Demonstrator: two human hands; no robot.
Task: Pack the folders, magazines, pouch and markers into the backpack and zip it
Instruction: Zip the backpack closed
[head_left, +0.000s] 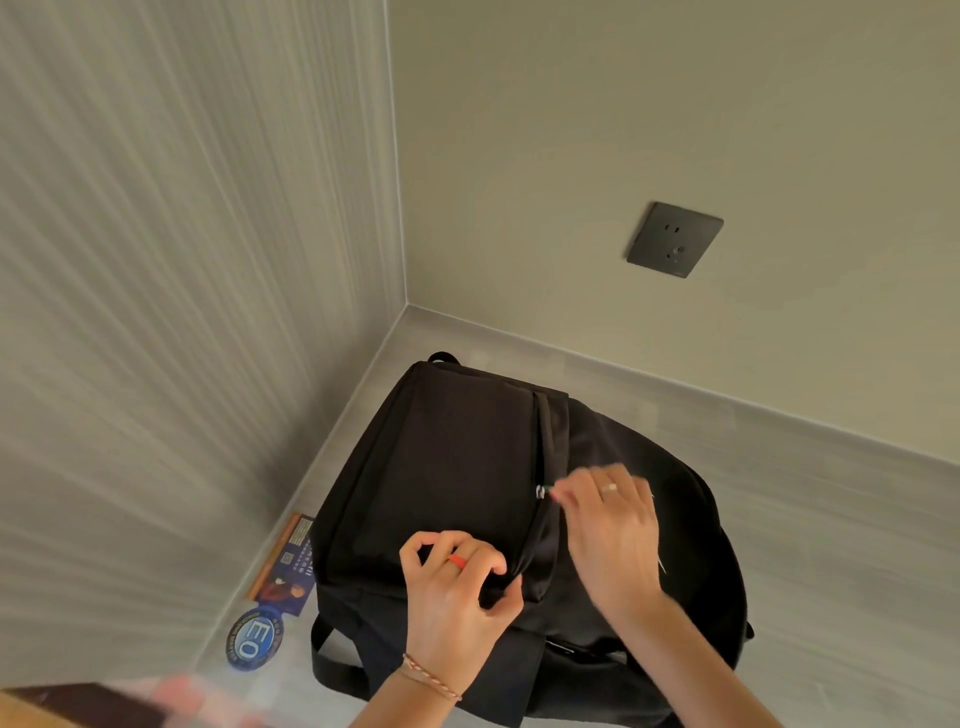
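Walls: two meet in a corner, the left one ribbed and pale, the right one plain beige.
Floor (810, 519): grey boards running into that corner; it carries everything.
Backpack (457, 457): black, lying flat on the floor with its front panel up, one end close to the corner and a strap (332, 670) looping out at the near left.
Socket (674, 240): dark plate on the right wall, above the backpack and well apart from it.
Magazine (291, 564): blue and orange cover, on the floor along the left wall, its edge tucked under the backpack's left side.
Sticker (254, 640): round, blue, on the floor just beside the magazine's near end.
Left hand (457, 597): fingers (491, 566) curled tight, pinching a fold of black fabric at the near end of the zip line; red ring, thread bracelet on the wrist.
Right hand (613, 535): fingers (563, 501) drawn together at the zip pull (541, 491), midway along the front zip; whether they grip it I cannot tell; pale ring.
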